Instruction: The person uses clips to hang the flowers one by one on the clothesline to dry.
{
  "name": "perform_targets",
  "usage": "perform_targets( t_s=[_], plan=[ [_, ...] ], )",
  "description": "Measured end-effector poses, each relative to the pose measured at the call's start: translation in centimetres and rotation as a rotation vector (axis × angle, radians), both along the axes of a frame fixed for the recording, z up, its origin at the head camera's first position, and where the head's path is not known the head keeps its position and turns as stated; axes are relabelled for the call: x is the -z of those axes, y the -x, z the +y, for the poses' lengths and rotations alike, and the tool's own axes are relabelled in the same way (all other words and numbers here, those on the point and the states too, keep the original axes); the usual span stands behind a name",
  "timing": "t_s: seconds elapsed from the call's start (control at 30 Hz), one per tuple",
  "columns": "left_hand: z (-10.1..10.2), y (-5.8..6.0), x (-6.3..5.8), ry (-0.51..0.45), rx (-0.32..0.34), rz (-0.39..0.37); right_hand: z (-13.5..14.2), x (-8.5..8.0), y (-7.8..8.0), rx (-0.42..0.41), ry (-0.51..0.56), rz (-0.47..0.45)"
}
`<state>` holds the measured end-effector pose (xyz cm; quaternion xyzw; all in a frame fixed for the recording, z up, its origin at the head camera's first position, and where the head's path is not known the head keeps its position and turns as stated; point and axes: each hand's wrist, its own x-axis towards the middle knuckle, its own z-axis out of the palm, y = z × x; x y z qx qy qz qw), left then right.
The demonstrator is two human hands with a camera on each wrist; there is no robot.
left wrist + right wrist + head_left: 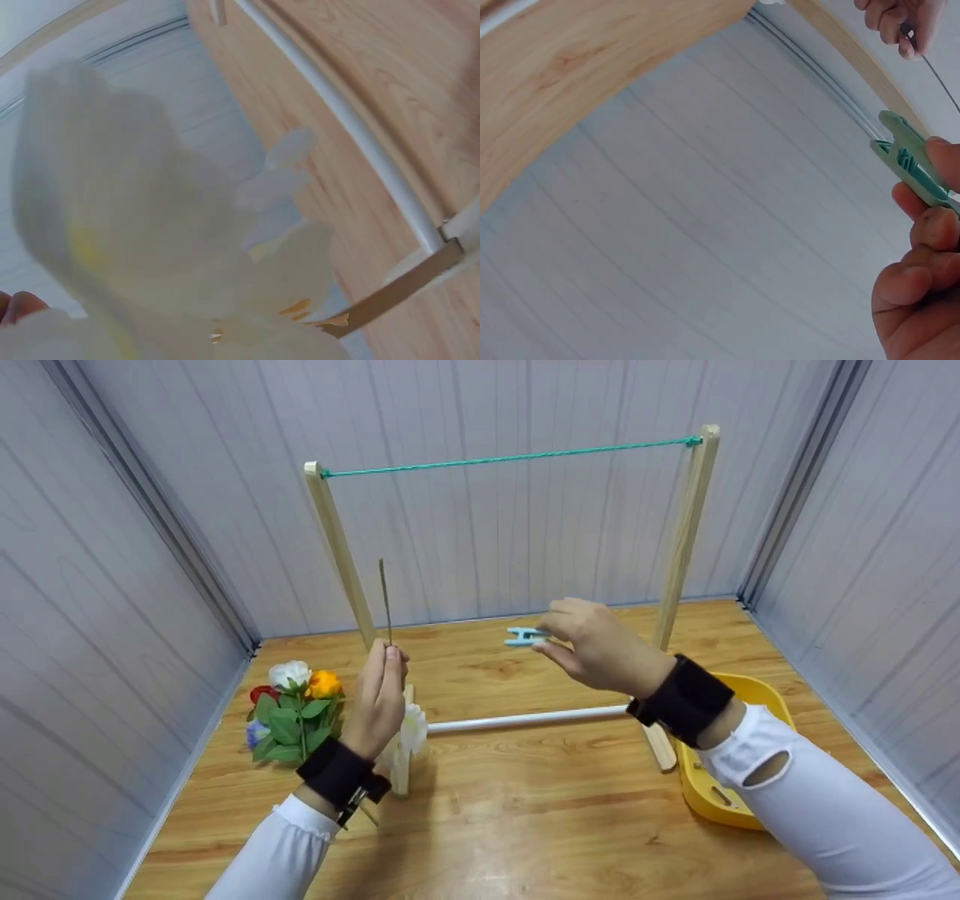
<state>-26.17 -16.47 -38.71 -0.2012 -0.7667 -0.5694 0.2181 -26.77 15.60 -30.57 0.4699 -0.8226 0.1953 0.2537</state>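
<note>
My left hand grips an artificial white flower by its thin stem, which points up out of the fist. The blossom hangs below that hand, and its pale petals fill much of the left wrist view. Between thumb and fingers my right hand pinches a light blue-green clothespin. In the right wrist view the clothespin points away from the fingertips. Both hands are in the air, lower than a green string and apart from it.
The string runs between a left wooden post and a right wooden post. A white bar joins their bases. Several artificial flowers lie at the left. A yellow tray with small items stands at the right, partly behind the right arm.
</note>
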Motion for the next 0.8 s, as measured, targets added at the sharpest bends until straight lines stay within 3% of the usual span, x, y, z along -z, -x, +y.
perform_targets(
  t_s=[0.13,0.37,0.63,0.8],
  plan=[
    [0.8,0.5,-1.2,-0.015,0.0,0.008,-1.0,-1.8,0.8,-0.024,0.006,-0.002],
    [1.9,1.9,-3.3,-0.121,0.066,-0.023,-2.6,-4.7,2.3,-0.036,0.027,-0.033],
    [2.9,3.3,-5.5,-0.156,0.037,0.023,-5.0,-7.9,3.9,-0.01,0.119,-0.069],
    [3.1,4.1,-6.1,-0.152,0.013,0.013,-6.6,-9.6,4.6,-0.009,0.188,-0.066]
  ],
)
